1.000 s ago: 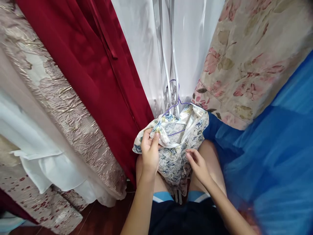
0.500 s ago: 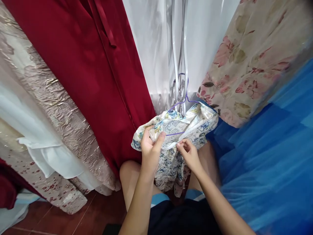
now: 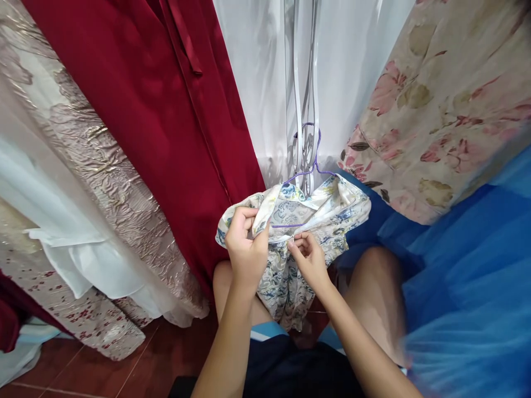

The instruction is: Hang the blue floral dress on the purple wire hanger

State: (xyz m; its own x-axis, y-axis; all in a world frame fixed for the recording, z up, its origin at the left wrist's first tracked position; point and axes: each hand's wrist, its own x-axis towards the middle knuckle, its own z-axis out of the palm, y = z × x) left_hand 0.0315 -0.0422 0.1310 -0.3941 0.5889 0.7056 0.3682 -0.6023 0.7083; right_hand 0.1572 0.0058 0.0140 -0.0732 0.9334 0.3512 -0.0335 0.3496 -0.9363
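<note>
A patterned blouse (image 3: 290, 271) in white, blue and yellow hangs on a purple wire hanger (image 3: 317, 157) in front of me. The hanger's hook is by the white metal bars. Its lower bar shows through the neck opening. My left hand (image 3: 249, 243) grips the white-lined edge of the neckline on the left side, thumb over the cloth. My right hand (image 3: 307, 260) pinches the front edge of the same opening near its middle. The fingertips of the two hands are a short way apart, and the blouse's lower part falls between my knees.
A dark red garment (image 3: 166, 121) and a shiny embossed one (image 3: 95, 143) hang to the left. White cloth (image 3: 257, 66) hangs behind the metal bars (image 3: 297, 83). Floral fabric (image 3: 415, 132) and blue tulle (image 3: 464, 276) are on the right. Red floor tiles (image 3: 166, 359) lie below.
Both hands have moved slightly left along with the neckline. The left hand has turned, its fingers more curled on the edge. My right-side knee has swung outward to the right.
</note>
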